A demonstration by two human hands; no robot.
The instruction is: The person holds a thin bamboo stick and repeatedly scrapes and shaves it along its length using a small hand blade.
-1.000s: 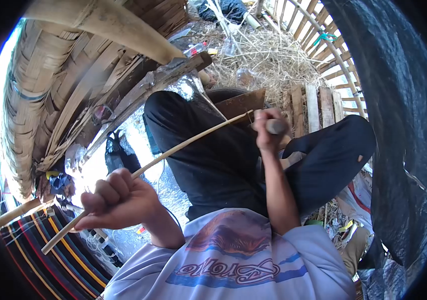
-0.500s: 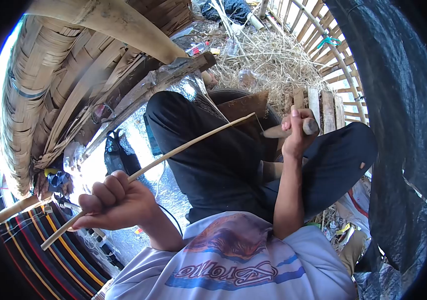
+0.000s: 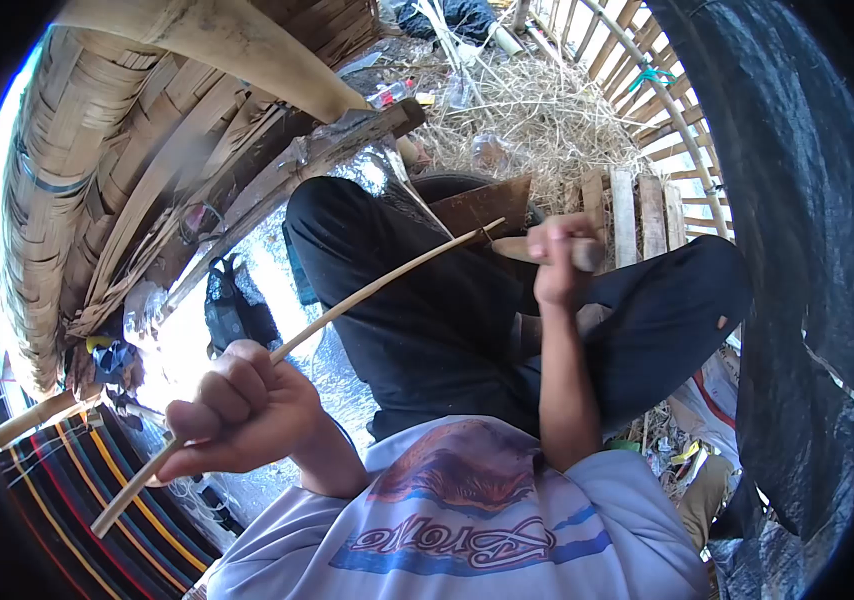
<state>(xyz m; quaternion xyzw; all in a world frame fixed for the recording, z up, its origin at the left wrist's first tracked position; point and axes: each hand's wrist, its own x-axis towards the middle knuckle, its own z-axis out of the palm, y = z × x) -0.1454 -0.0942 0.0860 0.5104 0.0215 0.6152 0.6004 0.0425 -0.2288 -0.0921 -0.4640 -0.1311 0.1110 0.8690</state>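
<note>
My left hand is closed in a fist around a long, thin, peeled wooden stick. The stick slants up to the right across my bent legs, its thin far end close to my right hand. My right hand grips a knife with a thick wooden handle, slightly blurred by motion. The small dark blade is at the stick just short of its tip; whether it is cutting in cannot be seen.
My knees in dark trousers are folded beneath the stick. A brown board and a dark round rim lie beyond them. Straw covers the ground ahead. Woven bamboo stands left, dark plastic sheeting right. A black bag lies left.
My right hand and the knife have moved left, bringing the blade onto the stick near its tip. My left hand has shifted slightly right, still holding the stick.
</note>
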